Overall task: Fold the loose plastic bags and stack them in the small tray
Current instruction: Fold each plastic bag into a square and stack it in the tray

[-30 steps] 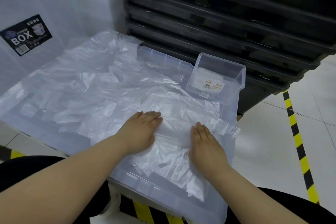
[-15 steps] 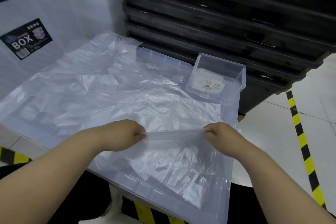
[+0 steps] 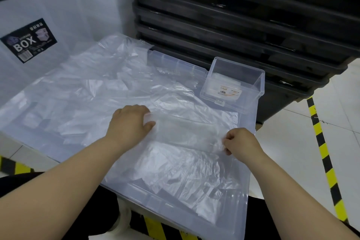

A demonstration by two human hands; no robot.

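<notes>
A folded strip of clear plastic bag lies across a heap of loose clear bags on a large translucent lid. My left hand grips the strip's left end. My right hand pinches its right end between thumb and fingers. The small clear tray stands at the lid's far right corner, beyond my right hand, with a labelled folded bag inside it.
Stacked black crates rise right behind the tray. A big translucent storage box with a "BOX" sticker stands at the left. White floor tiles with yellow-black hazard tape lie to the right.
My hands went from pressing flat on the bag to pinching its near edge and carrying it away from me. The bag is now a narrower folded strip, held at both ends.
</notes>
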